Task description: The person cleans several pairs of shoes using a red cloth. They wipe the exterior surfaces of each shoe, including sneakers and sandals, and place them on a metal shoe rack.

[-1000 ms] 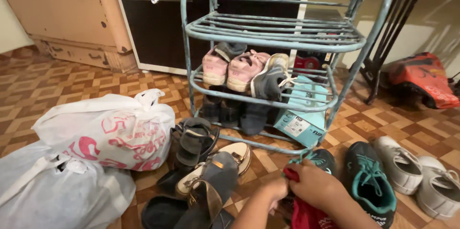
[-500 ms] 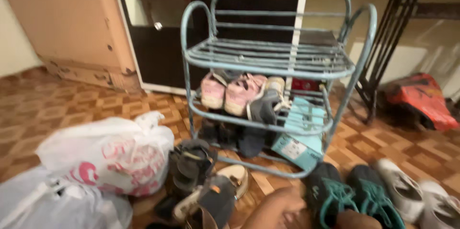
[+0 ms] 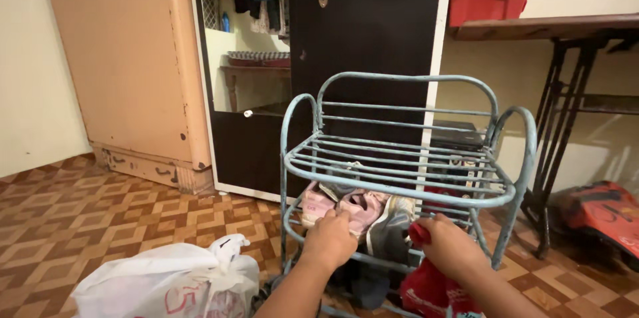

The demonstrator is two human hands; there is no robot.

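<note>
A light blue metal shoe rack (image 3: 399,178) stands in front of a dark door. Its top shelf is bare; pink shoes (image 3: 346,201) and a grey shoe (image 3: 393,221) sit on the middle shelf. My left hand (image 3: 329,238) reaches to the front of the middle shelf, touching the pink shoes. My right hand (image 3: 449,245) is closed on a red cloth bag (image 3: 426,288) that hangs down in front of the rack's right side.
A white plastic bag (image 3: 166,285) with pink print lies on the patterned floor at lower left. A tan cupboard (image 3: 126,58) stands left, a dark metal table frame (image 3: 566,112) right, with an orange-red bag (image 3: 599,211) under it.
The view has tilted up, so the floor shoes dropped out of sight. Both hands have risen from the floor to the rack's middle shelf, the right one still gripping the red bag.
</note>
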